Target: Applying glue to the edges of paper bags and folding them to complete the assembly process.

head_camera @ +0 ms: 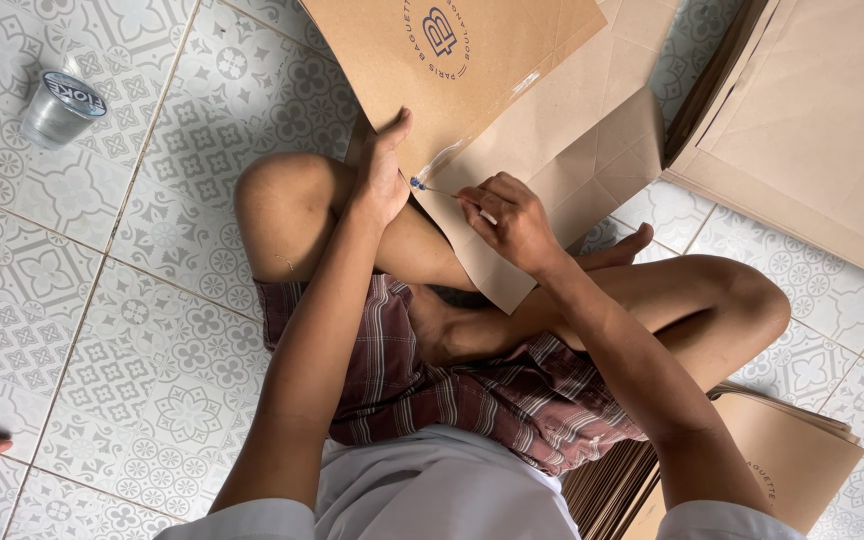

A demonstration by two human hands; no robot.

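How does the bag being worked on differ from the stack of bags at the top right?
The brown paper bag under the left hand is single, partly unfolded and tilted across the knee; the stack of flat bags lies untouched on the tiled floor. The right hand holds a thin blue-tipped tool to the single bag only. Both are plain brown paper.
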